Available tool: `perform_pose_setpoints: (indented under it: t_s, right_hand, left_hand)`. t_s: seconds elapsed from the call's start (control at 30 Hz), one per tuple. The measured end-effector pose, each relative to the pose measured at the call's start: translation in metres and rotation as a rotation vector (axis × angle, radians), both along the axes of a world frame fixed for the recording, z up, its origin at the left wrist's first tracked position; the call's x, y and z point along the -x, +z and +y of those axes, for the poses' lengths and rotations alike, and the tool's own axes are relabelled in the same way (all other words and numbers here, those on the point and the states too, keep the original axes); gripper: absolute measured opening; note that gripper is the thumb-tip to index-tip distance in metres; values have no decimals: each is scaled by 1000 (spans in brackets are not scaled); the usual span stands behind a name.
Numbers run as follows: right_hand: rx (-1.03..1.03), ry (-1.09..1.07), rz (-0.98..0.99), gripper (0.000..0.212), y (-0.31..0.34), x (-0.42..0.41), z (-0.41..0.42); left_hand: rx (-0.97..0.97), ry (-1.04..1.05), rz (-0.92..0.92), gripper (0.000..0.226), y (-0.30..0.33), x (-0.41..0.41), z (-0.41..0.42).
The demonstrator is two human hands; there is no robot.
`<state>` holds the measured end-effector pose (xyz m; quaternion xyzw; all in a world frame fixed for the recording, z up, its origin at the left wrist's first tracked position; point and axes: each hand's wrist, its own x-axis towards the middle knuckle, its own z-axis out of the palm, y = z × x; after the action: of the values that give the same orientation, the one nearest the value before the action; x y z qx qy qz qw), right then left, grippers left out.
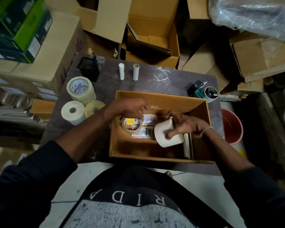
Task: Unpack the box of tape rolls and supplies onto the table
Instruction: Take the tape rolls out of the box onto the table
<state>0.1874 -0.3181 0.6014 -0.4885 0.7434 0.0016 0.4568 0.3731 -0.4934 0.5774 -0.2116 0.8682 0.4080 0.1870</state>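
An open cardboard box (161, 97) stands on the dark table (155, 79). My right hand (186, 124) grips a cream tape roll (164, 137) over the box's right half. My left hand (132, 109) reaches into the box's left side, fingers curled above a thin clear tape ring (132, 127); whether it touches the ring I cannot tell. Plastic packets (146, 129) lie on the box floor. On the table's left sit a stack of clear tape rolls (81, 89), a white roll (73, 112) and a yellowish roll (94, 109).
Two upright tubes (128, 71) and a black holder (89, 68) stand at the table's back. A tape dispenser (204, 91) lies at the right corner. A red bucket (232, 125) stands right of the table. Cardboard boxes (151, 35) crowd the floor behind.
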Motion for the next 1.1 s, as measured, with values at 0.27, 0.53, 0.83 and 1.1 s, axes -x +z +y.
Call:
perform_pose_setpoints:
  t_s: [0.27, 0.53, 0.83, 1.1]
  right_hand:
    - [244, 64, -118, 68, 59, 6, -43]
    - [459, 260, -61, 83, 95, -44, -124]
    - [607, 392, 26, 92, 53, -147, -211]
    - [489, 616, 300, 111, -48, -212, -236]
  left_hand:
    - [-325, 362, 370, 28, 50, -51, -39]
    - [-229, 855, 537, 20, 27, -124, -65]
    - [-166, 1451, 451, 17, -32, -208, -90]
    - [-241, 1518, 443, 14, -61, -227, -86]
